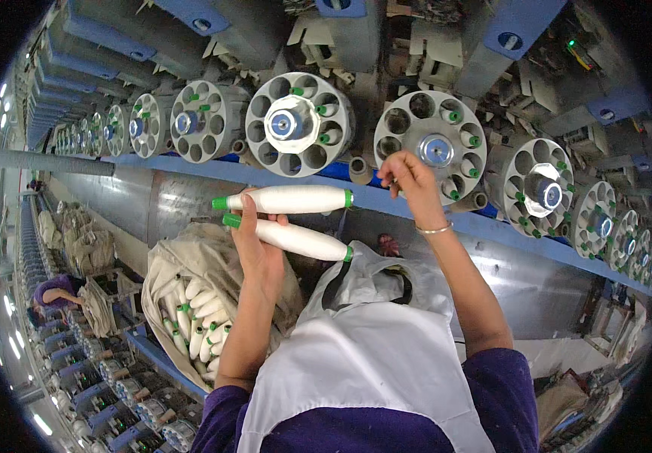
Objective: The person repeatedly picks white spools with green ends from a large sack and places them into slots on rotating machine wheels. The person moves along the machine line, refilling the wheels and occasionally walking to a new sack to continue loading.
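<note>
Two white yarn bobbins lie across my left hand [259,249]. The upper bobbin [299,199] is nearly level, and the lower bobbin [305,240] slants down to the right; both have green tips. My left thumb crosses them near their left ends. My right hand [410,180] is raised at the lower left rim of a round grey magazine [422,143], fingers bent and drawn together. Whatever they pinch, perhaps a thread, is too small to make out. Several pockets along that magazine's right side hold green-tipped bobbins [470,139]; pockets on its left look dark.
More round magazines [295,160] line the machine on both sides, above a blue rail [356,189]. At my left a cloth sack [163,264] holds many white bobbins. A white apron [363,347] covers my front. A person in purple [58,289] is far left among other machines.
</note>
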A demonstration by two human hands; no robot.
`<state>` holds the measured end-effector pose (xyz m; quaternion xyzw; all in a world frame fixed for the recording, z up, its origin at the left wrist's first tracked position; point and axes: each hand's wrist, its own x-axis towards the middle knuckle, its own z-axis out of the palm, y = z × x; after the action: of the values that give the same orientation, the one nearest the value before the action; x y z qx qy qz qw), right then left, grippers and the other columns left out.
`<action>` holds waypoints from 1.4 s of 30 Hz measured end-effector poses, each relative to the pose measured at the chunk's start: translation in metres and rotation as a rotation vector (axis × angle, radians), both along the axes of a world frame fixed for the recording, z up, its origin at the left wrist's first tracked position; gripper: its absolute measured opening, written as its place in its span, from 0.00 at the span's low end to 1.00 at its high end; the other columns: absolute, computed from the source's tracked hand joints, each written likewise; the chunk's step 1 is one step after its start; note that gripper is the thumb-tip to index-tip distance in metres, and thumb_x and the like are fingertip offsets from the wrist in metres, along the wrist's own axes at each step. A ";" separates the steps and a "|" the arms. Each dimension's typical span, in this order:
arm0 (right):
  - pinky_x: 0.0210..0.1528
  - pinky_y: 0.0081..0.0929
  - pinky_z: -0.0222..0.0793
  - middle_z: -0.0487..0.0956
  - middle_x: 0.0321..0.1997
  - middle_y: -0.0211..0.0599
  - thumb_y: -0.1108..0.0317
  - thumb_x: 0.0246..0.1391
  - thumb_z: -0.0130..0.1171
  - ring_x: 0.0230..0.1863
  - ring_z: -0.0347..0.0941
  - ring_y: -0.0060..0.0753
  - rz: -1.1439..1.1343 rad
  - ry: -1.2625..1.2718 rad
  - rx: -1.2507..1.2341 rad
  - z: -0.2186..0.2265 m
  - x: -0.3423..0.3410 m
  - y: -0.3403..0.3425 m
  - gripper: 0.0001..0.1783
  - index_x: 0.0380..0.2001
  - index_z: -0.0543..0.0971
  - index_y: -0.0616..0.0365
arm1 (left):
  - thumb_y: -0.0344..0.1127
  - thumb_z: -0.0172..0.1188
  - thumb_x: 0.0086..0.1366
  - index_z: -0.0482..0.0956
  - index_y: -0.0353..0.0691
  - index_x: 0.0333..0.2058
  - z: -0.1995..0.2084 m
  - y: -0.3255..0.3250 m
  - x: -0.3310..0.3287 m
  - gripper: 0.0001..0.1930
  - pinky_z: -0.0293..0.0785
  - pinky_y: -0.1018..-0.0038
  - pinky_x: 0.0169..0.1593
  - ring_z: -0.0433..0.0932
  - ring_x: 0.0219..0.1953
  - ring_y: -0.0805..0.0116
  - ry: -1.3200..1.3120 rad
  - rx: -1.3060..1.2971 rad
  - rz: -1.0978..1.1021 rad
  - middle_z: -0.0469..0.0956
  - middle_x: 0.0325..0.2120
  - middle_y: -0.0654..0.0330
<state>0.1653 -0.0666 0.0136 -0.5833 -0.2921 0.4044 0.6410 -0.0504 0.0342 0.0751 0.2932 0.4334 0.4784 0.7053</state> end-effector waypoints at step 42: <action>0.39 0.22 0.69 0.72 0.47 0.34 0.79 0.54 0.54 0.40 0.71 0.28 -0.453 -0.800 -0.273 -0.038 0.126 -0.083 0.14 0.44 0.73 0.55 | 0.35 0.58 0.64 0.71 0.38 0.46 -0.055 0.049 0.091 0.14 0.78 0.73 0.35 0.74 0.33 0.71 0.097 0.244 -0.284 0.74 0.40 0.57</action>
<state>0.2914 -0.1496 -0.0242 -0.8211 -0.3255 0.0327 0.4677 0.0403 0.0830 0.0196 0.4572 0.3600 0.4083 0.7033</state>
